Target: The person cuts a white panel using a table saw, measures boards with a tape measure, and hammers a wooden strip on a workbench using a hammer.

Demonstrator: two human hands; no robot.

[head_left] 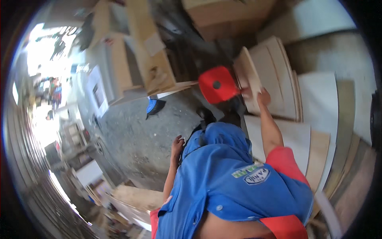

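Note:
My right hand [263,96] is closed round the edge of an upright pale wooden board [248,69], one of several leaning panels [274,75] at my right. Just left of that board is a red square stool [211,79] with a dark round hole in its middle, partly against the board. My left hand [177,144] hangs beside my left leg, its fingers loosely apart, with nothing visible in them.
Wooden box frames [159,79] stand at the upper middle and left, below a cardboard box [223,16]. A blue and black dustpan or brush [153,104] lies on the grey floor [135,135]. Large white panels [316,99] lean at the right; more boards [135,193] sit at the lower left.

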